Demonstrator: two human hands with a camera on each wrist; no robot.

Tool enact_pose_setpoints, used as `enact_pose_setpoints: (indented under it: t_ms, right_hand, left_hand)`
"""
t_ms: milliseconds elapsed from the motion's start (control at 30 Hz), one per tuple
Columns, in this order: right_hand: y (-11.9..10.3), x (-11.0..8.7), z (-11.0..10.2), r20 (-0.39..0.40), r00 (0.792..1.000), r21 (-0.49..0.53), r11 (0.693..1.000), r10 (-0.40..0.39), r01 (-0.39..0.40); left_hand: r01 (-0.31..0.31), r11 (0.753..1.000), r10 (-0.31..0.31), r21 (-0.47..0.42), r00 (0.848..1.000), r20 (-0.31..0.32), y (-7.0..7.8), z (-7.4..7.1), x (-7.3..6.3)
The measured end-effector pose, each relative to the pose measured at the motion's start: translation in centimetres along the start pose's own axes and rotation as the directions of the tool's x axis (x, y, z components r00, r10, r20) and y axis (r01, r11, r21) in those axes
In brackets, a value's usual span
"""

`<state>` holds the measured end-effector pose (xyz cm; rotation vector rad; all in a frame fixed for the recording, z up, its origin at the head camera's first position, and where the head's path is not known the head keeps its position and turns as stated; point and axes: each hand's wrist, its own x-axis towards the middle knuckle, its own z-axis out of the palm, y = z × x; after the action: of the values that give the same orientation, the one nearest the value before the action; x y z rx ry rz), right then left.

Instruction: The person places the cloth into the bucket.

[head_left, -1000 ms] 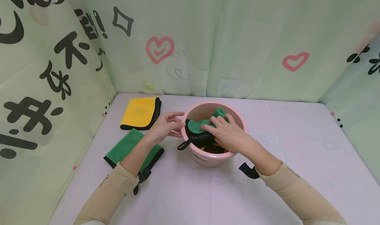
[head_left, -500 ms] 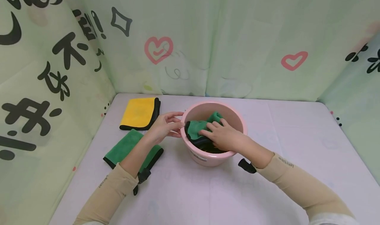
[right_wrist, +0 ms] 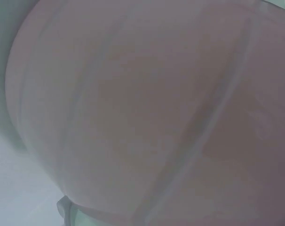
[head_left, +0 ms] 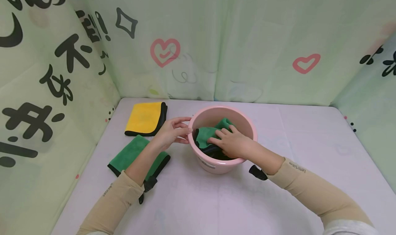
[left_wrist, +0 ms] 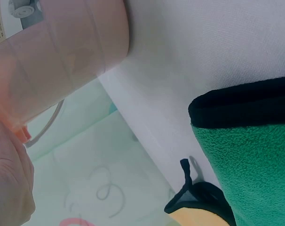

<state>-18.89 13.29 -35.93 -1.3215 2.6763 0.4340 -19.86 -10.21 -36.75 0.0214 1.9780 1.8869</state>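
Observation:
A pink bucket stands on the table, holding a bunched green towel with black edging. My right hand reaches inside it, fingers spread and pressing on that towel. Darker cloth shows underneath, partly hidden by the hand. At the bucket's left rim my left hand rests with thumb and fingertips against the pink plastic. In the left wrist view, the left hand lies along the bucket's upper wall with fingers extended. Pink bucket wall fills most of the right wrist view, hiding the right hand.
Left of the bucket lie a folded yellow towel with black trim and a folded green towel, partly under the left forearm. A printed pale green curtain encloses the back and sides of the table.
My right hand has pushed the green towel lower into the bucket, and its black loop no longer hangs over the rim. The left hand has stayed at the rim.

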Motion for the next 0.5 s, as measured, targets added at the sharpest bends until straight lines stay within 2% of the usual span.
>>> enact_pose_setpoints:
  t_ms: [167, 300, 400, 500]
  right_hand:
    - [0.2, -0.1, -0.2, -0.003, 1.0, 0.027, 1.0, -0.003, 0.003]
    - [0.6, -0.4, -0.7, -0.006, 1.0, 0.119, 0.993, -0.022, 0.023]
    - [1.2, -1.2, -1.8, -0.003, 1.0, 0.254, 0.967, -0.016, 0.017]
    - [2.1, -2.2, -3.1, -0.045, 0.999, 0.392, 0.92, 0.021, -0.002]
  left_hand:
    - [-0.002, 1.0, 0.002, 0.003, 1.0, 0.003, 0.0, 0.0, 0.0]
    - [-0.002, 1.0, 0.002, -0.002, 1.0, 0.001, 0.0, -0.1, -0.1]
    - [-0.003, 1.0, 0.003, -0.007, 1.0, 0.007, 0.0, -0.1, 0.0]
    - [0.001, 1.0, 0.0, -0.012, 1.0, 0.011, -0.1, 0.0, 0.0]
